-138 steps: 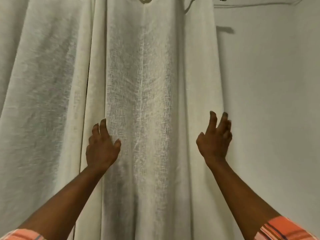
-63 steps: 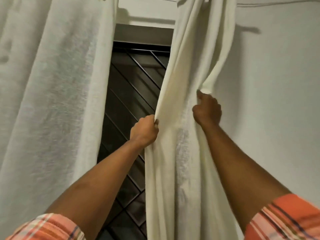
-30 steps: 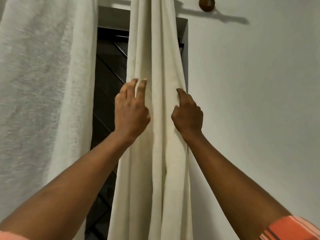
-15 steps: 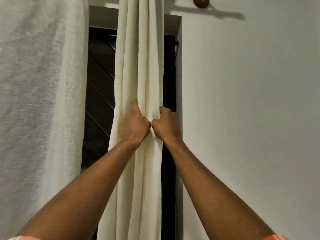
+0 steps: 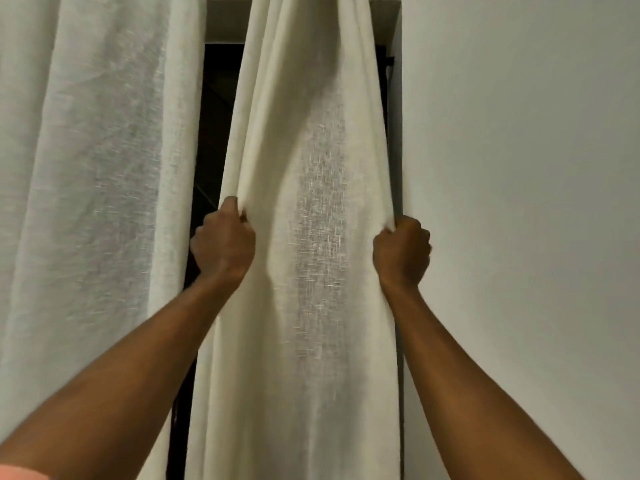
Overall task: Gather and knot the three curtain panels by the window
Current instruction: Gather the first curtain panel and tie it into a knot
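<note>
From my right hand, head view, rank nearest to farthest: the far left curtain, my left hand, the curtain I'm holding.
1. Held curtain panel, gripped by the right hand at its right edge.
2. Left hand, gripping its left edge.
3. Left curtain panel, farthest left.

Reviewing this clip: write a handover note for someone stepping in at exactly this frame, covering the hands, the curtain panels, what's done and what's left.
Left hand: grips the left edge of the right-hand panel.
Right hand: grips that panel's right edge; the cloth is spread between the two fists.
Second panel: hangs loose to the left, untouched, with a dark window gap between the two. A third panel is not in view.
Done: no knot is visible anywhere.
Left: bunch the held panel and knot it, then do the others.
</note>
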### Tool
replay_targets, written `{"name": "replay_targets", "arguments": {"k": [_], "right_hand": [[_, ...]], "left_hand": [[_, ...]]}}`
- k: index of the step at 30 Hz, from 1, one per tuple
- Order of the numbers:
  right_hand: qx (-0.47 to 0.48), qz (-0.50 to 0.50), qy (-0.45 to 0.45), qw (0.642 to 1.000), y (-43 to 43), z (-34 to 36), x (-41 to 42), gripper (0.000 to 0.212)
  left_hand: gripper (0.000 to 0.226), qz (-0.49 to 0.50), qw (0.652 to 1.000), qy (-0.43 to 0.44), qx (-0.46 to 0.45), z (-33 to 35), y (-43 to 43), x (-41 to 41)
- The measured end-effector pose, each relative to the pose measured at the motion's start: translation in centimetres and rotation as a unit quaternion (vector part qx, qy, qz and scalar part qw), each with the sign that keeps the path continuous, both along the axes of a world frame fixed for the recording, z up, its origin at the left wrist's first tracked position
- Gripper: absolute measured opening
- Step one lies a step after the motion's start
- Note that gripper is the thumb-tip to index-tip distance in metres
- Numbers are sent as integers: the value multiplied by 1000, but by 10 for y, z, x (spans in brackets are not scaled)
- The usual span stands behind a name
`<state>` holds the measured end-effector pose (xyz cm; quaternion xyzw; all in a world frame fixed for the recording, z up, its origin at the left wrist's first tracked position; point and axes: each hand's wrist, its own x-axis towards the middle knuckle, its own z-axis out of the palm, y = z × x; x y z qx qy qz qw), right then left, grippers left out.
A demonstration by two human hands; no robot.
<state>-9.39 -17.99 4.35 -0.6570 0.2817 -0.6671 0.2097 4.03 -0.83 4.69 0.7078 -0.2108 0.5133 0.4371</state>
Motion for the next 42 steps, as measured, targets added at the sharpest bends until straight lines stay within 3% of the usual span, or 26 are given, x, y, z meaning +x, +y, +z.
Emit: {"name": "replay_targets", "arguments": {"k": [3,7,12,19,28,30,33,37,39,42], "right_hand": [[-44,45,16,998,22,-11,8,15],[-62,110,56,990,46,-27,26,22],[-41,143,131,980,58,-44,36,24],[-5,155,131,979,53,-59,35,31],[-22,165,146,975,53,-61,20,34],[-13,184,147,972,54,-63,17,50],[5,196,167,966,53,-68,13,69],[1,153,174,973,43,-73,8,39],[13,125,176,976,36,-72,4,27],[31,109,185,976,27,-71,-4,30]], "left_hand": [[18,-17,999,-33,32,-15,-12,-19],[16,-70,995,-6,76,-45,-31,-30],[23,-119,987,62,88,-77,-42,-31],[25,-98,985,62,131,-86,-44,-37],[62,-59,970,47,232,-97,-61,-58],[56,-70,968,40,239,-99,-64,-63],[24,-81,953,20,292,-104,-65,-68],[13,-185,925,22,331,-108,-62,-67],[33,-241,915,8,322,-114,-55,-62],[55,-238,947,-74,204,-121,-47,-58]]}}
